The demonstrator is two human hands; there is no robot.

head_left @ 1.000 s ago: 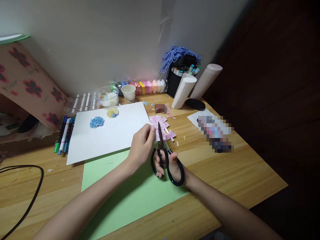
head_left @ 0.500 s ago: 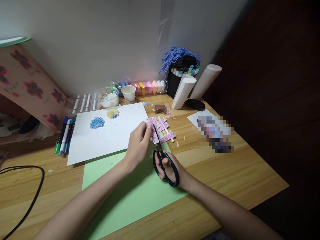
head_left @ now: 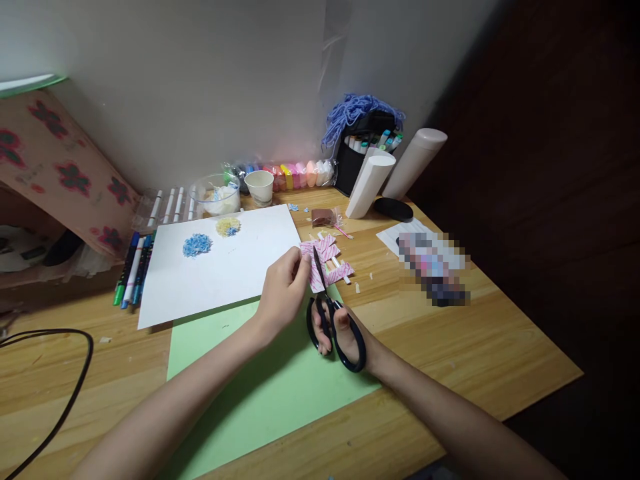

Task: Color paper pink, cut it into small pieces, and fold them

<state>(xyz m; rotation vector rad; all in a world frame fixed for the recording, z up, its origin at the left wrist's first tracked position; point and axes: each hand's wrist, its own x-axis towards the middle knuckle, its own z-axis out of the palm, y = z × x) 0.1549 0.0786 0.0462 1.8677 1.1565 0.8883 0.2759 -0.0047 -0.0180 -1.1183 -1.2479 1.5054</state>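
Observation:
A piece of pink-striped paper [head_left: 315,280] is pinched between the thumb and fingers of my left hand [head_left: 283,287]. My right hand [head_left: 354,337] has its thumb and fingers through the black handles of a pair of scissors [head_left: 321,270]. The blades point away from me and lie along the paper, close to my left fingertips. Whether they are cutting into it cannot be made out. Just beyond, more pink-striped strips [head_left: 343,272] lie on the table, with a white stick partly under them.
Under my forearms lies a green sheet [head_left: 240,400], partly covered by a white sheet [head_left: 240,267] with blue and yellow crumbly clusters. Markers [head_left: 133,273] lie left. A paper cup [head_left: 260,189], clear bowl [head_left: 216,200], pen holder [head_left: 350,170] and white bottles [head_left: 370,187] stand behind.
The scissor handles have spread apart and my right thumb has moved away from the fingers. My left hand and the held paper have shifted slightly right with the whole view.

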